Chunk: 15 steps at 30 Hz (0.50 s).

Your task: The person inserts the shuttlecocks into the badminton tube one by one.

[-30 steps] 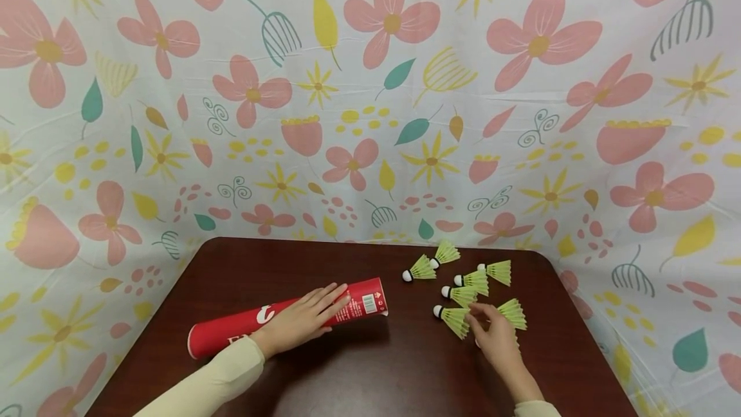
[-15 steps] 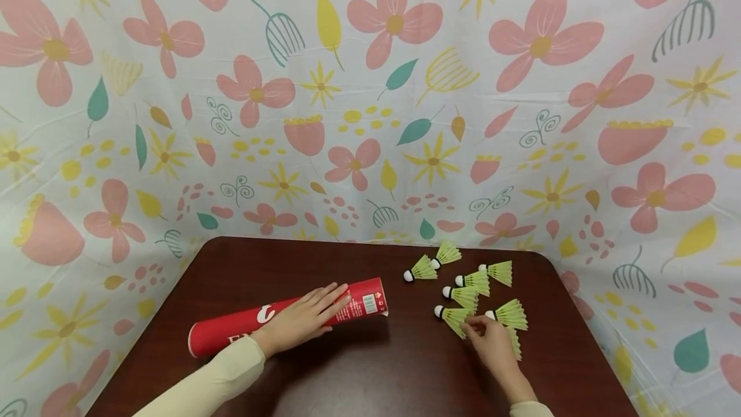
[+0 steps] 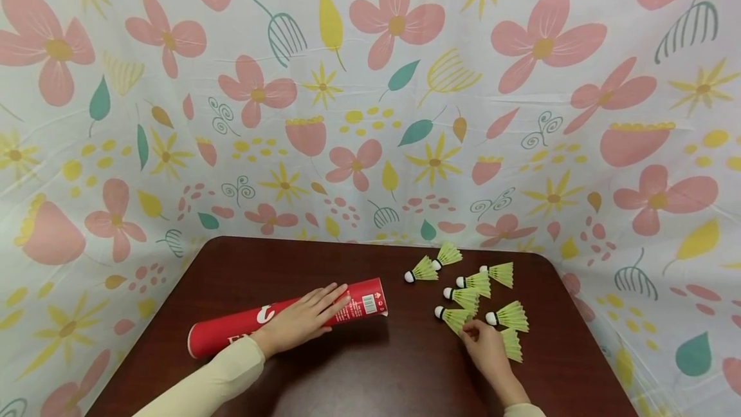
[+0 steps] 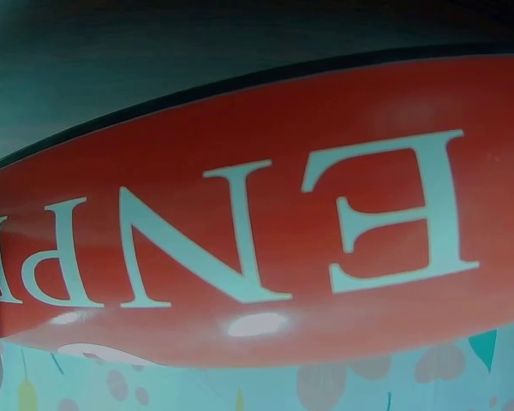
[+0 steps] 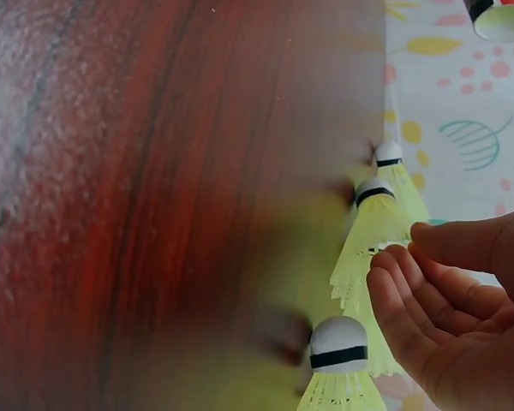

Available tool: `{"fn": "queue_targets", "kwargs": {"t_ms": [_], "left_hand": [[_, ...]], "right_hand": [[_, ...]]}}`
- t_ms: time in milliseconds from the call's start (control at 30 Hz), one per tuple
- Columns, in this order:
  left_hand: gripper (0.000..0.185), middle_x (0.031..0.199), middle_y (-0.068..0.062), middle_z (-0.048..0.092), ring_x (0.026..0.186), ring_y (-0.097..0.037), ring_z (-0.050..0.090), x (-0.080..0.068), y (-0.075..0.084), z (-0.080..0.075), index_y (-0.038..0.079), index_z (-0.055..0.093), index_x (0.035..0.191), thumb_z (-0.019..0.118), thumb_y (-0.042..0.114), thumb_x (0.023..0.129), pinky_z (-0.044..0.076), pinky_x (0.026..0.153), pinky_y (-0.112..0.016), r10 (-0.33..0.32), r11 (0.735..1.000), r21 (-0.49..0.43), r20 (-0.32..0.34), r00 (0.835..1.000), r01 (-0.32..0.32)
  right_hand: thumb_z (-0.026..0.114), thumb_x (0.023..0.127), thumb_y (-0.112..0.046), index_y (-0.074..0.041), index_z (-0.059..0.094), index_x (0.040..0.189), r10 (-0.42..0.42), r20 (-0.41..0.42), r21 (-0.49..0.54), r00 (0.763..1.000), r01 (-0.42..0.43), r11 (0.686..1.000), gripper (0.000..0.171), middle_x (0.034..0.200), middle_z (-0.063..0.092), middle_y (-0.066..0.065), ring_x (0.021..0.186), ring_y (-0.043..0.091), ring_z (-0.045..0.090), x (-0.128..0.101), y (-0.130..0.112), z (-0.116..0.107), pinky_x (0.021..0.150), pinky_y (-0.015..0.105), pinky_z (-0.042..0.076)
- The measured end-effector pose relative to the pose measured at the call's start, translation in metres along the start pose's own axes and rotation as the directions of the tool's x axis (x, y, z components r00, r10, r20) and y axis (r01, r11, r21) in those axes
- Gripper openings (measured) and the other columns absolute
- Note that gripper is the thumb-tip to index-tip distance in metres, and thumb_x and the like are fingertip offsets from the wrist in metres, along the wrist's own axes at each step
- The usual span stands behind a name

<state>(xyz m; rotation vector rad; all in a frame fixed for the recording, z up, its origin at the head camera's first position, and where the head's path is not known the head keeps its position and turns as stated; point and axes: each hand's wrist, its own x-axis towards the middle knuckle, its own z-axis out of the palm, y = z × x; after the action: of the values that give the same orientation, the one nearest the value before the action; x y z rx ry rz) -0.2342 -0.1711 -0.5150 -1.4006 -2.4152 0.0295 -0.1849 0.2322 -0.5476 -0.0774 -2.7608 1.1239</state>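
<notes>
Left hand [image 3: 302, 320]: lies flat on the red tube [image 3: 231, 332], fingers straight, pressing it to the bench [image 3: 370, 378]; it has not moved over the last second.
Tube: on its side at the left of the bench, open end [image 3: 379, 298] toward the shuttles; the left wrist view shows only its red wall and white lettering [image 4: 240, 240].
Right hand [image 3: 489, 349]: fingers curled at the skirt of the nearest shuttle [image 3: 450, 318]; the right wrist view shows the fingertips [image 5: 394, 270] beside a yellow-green skirt, but whether they pinch it I cannot tell.
Change: a second ago this hand lay over the shuttle on the right; it has since drawn back toward the person, and that shuttle [image 3: 509, 316] now lies uncovered, cork to the left. Another skirt [image 3: 512, 344] shows just beside the hand.
Meaning (a judgement): the hand seems to be settling on one shuttle from the group, with nothing lifted yet.
Other shuttles: four more lie farther back [image 3: 421, 269] [image 3: 446, 253] [image 3: 498, 271] [image 3: 476, 282], and one [image 3: 463, 296] sits just behind the nearest, close enough to be nudged.
Surroundings: a flowered cloth [image 3: 370, 82] hangs behind and beside the bench.
In the way: nothing lies between the shuttles and the tube's open end.
</notes>
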Motion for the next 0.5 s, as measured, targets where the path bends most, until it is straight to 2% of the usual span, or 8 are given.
{"fn": "queue_targets", "kwargs": {"t_ms": [233, 500], "left_hand": [[0.092, 0.158, -0.011, 0.021, 0.143, -0.028, 0.025, -0.0002, -0.0014, -0.0007, 0.012, 0.022, 0.154, 0.076, 0.031, 0.083, 0.032, 0.111, -0.042, -0.015, 1.000, -0.007, 0.020, 1.000, 0.015], [0.093, 0.159, -0.011, 0.019, 0.143, -0.029, 0.026, -0.0034, -0.0018, 0.0020, 0.012, 0.019, 0.155, 0.075, 0.032, 0.083, 0.033, 0.110, -0.042, -0.005, 1.000, 0.002, 0.026, 1.000, 0.005]], "right_hand": [[0.068, 0.085, 0.000, 0.004, 0.067, 0.087, 0.004, -0.025, 0.009, 1.000, -0.004, 1.000, 0.005, 0.073, 0.065, 0.006, 0.064, 0.014, 0.058, 0.0004, -0.0002, 0.0043, 0.052, 0.025, 0.046], [0.068, 0.085, -0.001, 0.003, 0.069, 0.088, -0.001, -0.036, 0.030, 0.999, 0.002, 1.000, 0.005, 0.075, 0.066, 0.005, 0.064, 0.013, 0.059, -0.0030, -0.0029, 0.0070, 0.051, 0.024, 0.046]]}}
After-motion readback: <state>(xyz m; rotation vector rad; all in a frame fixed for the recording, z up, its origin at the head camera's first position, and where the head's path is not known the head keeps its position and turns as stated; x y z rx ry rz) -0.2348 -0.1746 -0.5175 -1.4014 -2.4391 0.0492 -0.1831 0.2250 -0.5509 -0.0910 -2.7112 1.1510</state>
